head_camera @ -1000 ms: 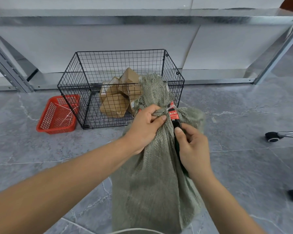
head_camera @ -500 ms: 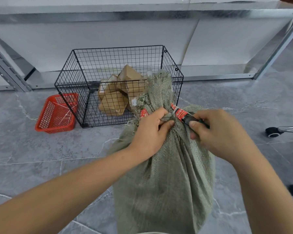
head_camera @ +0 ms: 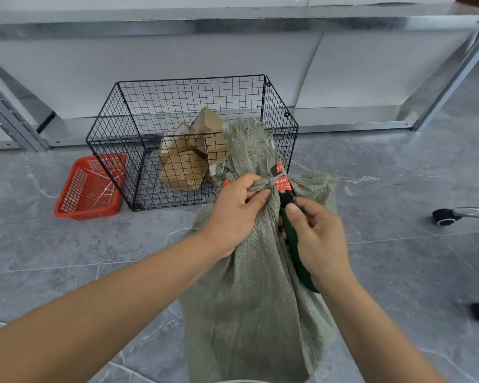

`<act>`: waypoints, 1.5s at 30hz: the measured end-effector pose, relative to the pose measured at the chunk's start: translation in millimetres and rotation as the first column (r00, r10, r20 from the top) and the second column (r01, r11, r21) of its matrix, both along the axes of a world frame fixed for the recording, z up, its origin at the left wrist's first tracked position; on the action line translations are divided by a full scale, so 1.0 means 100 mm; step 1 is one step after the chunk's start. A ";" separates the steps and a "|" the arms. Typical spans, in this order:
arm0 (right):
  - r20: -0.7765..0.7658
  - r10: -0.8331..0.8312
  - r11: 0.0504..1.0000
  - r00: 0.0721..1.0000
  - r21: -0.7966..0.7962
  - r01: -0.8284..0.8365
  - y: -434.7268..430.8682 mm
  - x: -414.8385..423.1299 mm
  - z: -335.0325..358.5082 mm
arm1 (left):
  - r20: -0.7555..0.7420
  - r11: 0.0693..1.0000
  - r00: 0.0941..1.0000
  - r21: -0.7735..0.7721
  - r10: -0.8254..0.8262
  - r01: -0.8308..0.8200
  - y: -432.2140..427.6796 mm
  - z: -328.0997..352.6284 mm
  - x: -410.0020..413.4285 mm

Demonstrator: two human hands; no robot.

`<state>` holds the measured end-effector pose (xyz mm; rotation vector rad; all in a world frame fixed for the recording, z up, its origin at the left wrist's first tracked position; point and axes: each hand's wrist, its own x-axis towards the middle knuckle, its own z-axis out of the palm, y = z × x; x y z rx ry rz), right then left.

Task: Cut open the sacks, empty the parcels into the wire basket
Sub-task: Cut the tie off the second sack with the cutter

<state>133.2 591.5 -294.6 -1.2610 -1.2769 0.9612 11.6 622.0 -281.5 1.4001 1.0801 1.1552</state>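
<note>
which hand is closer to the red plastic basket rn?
Left. The left hand grips the sack at its tied neck, on the red basket's side; the right hand, holding the green-handled cutter, is beyond the sack, farther away.

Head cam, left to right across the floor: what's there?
Red plastic basket → wire basket → green woven sack → chair castor. Parcels skipped: they sit inside the wire basket.

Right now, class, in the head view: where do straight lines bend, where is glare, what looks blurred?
Head view: the wide lens bows the metal shelf rail; head view: soft sheen on that rail, no harsh glare; head view: sack, cutter, left hand and right hand look sharp.
</note>
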 end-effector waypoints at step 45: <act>0.252 0.145 0.988 0.957 0.021 -0.155 0.12 0.32 0.09 | 0.010 0.996 0.999 -0.077 -0.044 0.045 0.15 0.00 -0.05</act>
